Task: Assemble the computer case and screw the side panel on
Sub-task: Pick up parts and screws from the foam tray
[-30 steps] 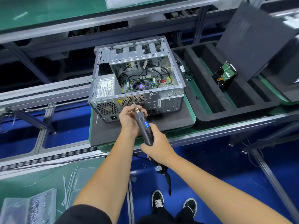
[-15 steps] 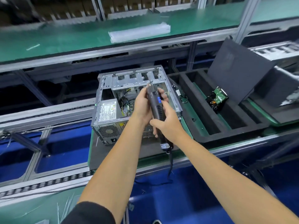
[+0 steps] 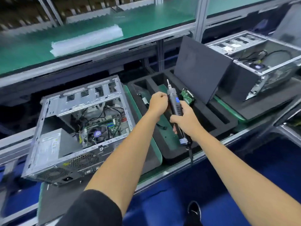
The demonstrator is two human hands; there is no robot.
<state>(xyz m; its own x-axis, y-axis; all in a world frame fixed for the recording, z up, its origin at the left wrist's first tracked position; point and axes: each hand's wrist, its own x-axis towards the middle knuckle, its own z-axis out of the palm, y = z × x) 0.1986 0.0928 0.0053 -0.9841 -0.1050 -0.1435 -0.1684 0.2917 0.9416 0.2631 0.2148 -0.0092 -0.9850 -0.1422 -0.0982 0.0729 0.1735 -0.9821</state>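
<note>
The computer case (image 3: pixel 81 128) sits open-sided on a dark mat at the left of the desk (image 3: pixel 162 175), well to the left of and below both hands. The side panel (image 3: pixel 202 70), a flat dark grey sheet, stands leaning upright in the black foam tray (image 3: pixel 216 121) behind and to the right of the hands.

The right hand (image 3: pixel 184 119) has its grip wrapped round the lower barrel of an electric screwdriver (image 3: pixel 175 110), fingers curled fully about it, holding the tool tilted with its bit pointing up and away. The left hand (image 3: pixel 158 103) is closed in a loose fist against the upper part of the screwdriver, near the collar; its fingertips seem to pinch something there (whether a screw or the tool itself, I cannot tell). Both forearms reach forward, bare, with a black sleeve (image 3: pixel 91 209) at the left upper arm.

The case is bare silvery sheet metal, boxy, with perforated vents at the rear face and slots along the far wall; inside lie a green board, a fan and black cables. The screwdriver is slim and cylindrical, dark with a blue patch, and a cord hangs from its base. The tray is matte, with deep rectangular wells; a green circuit-backed drive (image 3: pixel 188 97) rests in one, just beyond the tool.
</note>
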